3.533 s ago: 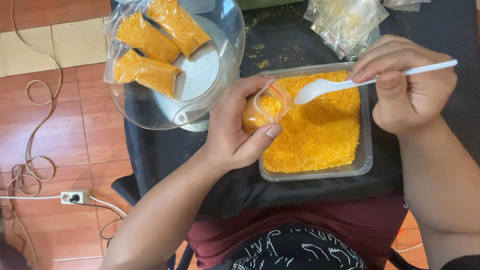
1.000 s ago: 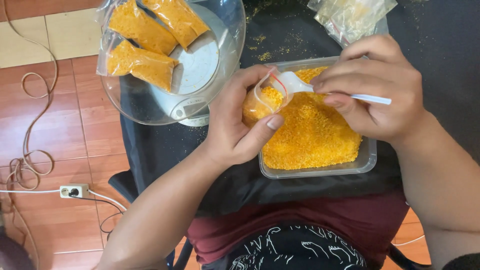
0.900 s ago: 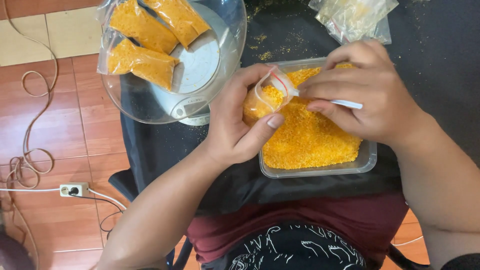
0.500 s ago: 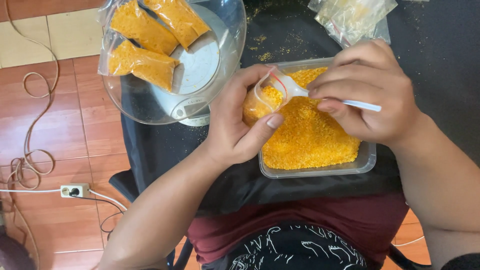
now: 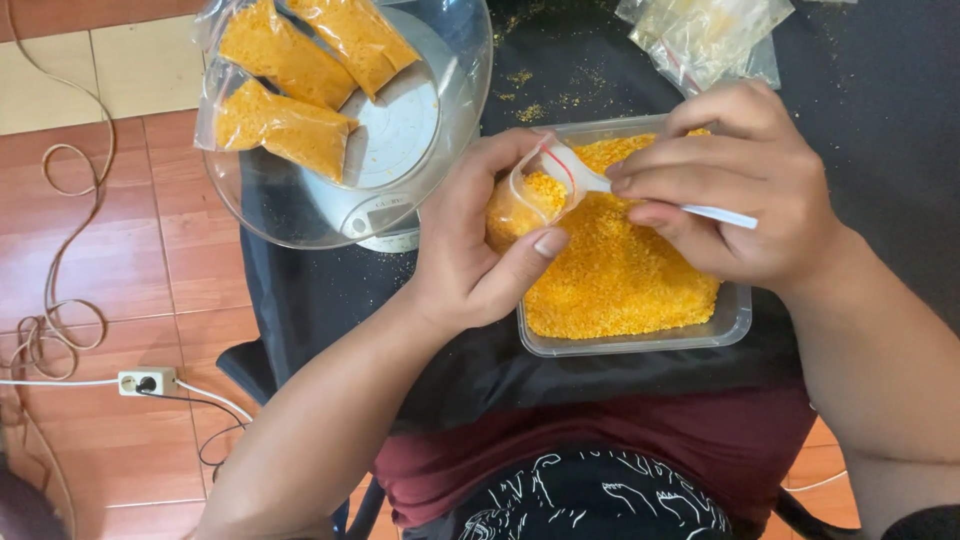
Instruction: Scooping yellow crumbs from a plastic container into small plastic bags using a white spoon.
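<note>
My left hand (image 5: pixel 480 250) holds a small clear plastic bag (image 5: pixel 525 205) partly filled with orange-yellow granules, its mouth held wide. My right hand (image 5: pixel 740 190) grips a white plastic spoon (image 5: pixel 600 182) whose bowl is tipped into the bag's mouth. Both hands hover over the left end of a clear rectangular tray (image 5: pixel 735 325) full of the same orange granules (image 5: pixel 620 270), which rests on a black cloth (image 5: pixel 880 130).
A clear bowl (image 5: pixel 455 120) sits on a kitchen scale (image 5: pixel 385 235) at upper left and holds three filled bags of granules (image 5: pixel 285 125). Empty clear bags (image 5: pixel 705 35) lie at the top. Cables and a white socket strip (image 5: pixel 145 382) lie on the tiled floor at left.
My right hand moved from over the tray to the bag, bringing the spoon's bowl into the bag's mouth. Over the last second it shifted only slightly. My left hand has kept still.
</note>
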